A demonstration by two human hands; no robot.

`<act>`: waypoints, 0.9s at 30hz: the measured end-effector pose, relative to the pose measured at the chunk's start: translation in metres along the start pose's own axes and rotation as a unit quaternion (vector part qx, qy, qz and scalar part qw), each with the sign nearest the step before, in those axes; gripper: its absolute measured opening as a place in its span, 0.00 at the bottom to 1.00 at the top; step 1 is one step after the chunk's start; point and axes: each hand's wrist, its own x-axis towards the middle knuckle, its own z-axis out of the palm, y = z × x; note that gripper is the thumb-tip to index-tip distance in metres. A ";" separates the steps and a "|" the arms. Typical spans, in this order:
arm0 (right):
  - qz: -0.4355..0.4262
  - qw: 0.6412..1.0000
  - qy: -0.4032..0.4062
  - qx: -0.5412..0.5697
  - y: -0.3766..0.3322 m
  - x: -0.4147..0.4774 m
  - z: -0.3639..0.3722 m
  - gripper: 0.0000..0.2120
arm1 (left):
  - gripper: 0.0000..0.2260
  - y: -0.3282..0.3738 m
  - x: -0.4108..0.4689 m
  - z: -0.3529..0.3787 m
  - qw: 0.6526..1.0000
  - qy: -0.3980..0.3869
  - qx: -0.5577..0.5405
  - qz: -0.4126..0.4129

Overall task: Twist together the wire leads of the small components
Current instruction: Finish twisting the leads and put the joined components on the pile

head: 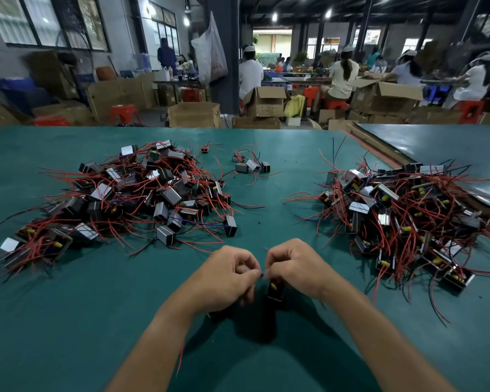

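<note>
Pinching thin wire ends between the curled fingertips of left hand and right hand, hands nearly touching, above the green worktop toward its near edge. Small black component just under the right hand. Flanked by left pile and right pile of red-wired components, toward the side edges.

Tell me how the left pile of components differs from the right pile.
The left pile spreads low and shows many bare silver faces; the right pile is buried deeper under tangled red leads. The left pile has a small cluster lying apart behind it; the right pile is one mass reaching the right edge of the table. Both hold the same small black blocks with red leads.
</note>
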 end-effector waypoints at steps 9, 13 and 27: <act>-0.001 0.998 -0.025 -0.058 -0.004 -0.003 0.003 0.17 | 0.08 -0.007 0.006 -0.003 0.999 0.001 0.050 0.002; 0.029 0.997 -0.073 0.011 -0.007 -0.006 0.001 0.17 | 0.07 -0.007 0.004 -0.004 0.999 -0.004 0.050 0.012; -0.060 0.987 0.011 -0.152 -0.006 -0.013 -0.005 0.10 | 0.06 -0.009 -0.001 -0.001 0.996 0.022 0.077 0.035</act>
